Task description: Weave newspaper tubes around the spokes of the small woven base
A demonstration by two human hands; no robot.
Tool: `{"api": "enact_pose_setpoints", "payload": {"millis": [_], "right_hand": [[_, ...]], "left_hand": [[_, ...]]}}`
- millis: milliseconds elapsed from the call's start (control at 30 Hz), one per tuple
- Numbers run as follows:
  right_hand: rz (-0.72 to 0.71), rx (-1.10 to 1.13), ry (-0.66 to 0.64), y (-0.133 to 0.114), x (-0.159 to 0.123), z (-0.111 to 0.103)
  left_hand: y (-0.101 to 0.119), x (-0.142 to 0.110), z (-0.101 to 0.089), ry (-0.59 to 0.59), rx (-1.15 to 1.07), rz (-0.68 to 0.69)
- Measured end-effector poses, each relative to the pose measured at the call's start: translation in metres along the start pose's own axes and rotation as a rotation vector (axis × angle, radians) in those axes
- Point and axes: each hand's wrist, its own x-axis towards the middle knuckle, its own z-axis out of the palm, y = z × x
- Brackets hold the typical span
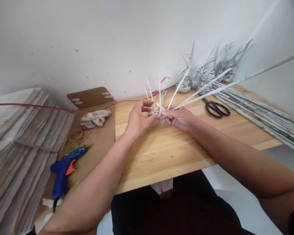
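Wooden tabletop (147, 163) underneath, with left hand (138, 119) and right hand (180, 118) close together, left of its middle and nearer the far edge. Clasped lightly between thumbs and fingers there: a small woven piece (151, 113). Probably light, springy and easily creased; best gripped by the woven rim, not by the thin rods (179, 87). Looks grey-white and print-flecked; bristles upward, longest toward the tabletop's right edge.

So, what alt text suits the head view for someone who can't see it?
A person's left hand and right hand handle a woven piece with thin pale strips fanning upward, over a wooden table. A blue glue gun lies at left; black scissors and long rods lie at right.
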Motion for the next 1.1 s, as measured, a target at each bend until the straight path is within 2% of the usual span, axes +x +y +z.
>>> {"api": "enact_pose_setpoints", "payload": {"millis": [167,233,300,433,500,733,967,1100], "right_hand": [[-0.029,0.046,-0.008,-0.0037,-0.0013,0.0003],[-0.035,0.043,-0.01,-0.0046,-0.0017,0.0005],[-0.037,0.039,-0.006,-0.0051,-0.002,0.0005],[-0.035,0.045,-0.012,-0.0054,-0.0017,-0.0002],[-0.027,0.049,-0.01,-0.0053,-0.0014,-0.0008],[-0.024,0.04,-0.025,-0.0048,0.0002,-0.0054],[0.008,0.005,-0.021,-0.004,-0.0003,-0.0057],[0.022,0.011,-0.04,-0.0038,-0.0007,-0.007]], "left_hand": [[-0.0018,0.0004,-0.0026,-0.014,0.098,-0.066],[-0.0007,0.0001,-0.0043,0.035,0.122,-0.04],[0.001,0.0003,-0.0064,0.025,0.101,-0.023],[0.0047,0.0007,-0.0093,-0.14,-0.079,-0.121],[0.0057,0.0005,-0.0088,-0.175,-0.175,-0.185],[0.0048,0.001,-0.0059,-0.236,-0.507,-0.328],[0.0059,0.0028,-0.0079,-0.242,-0.613,-0.526],[0.005,0.0033,-0.009,-0.259,-0.652,-0.57]]}}
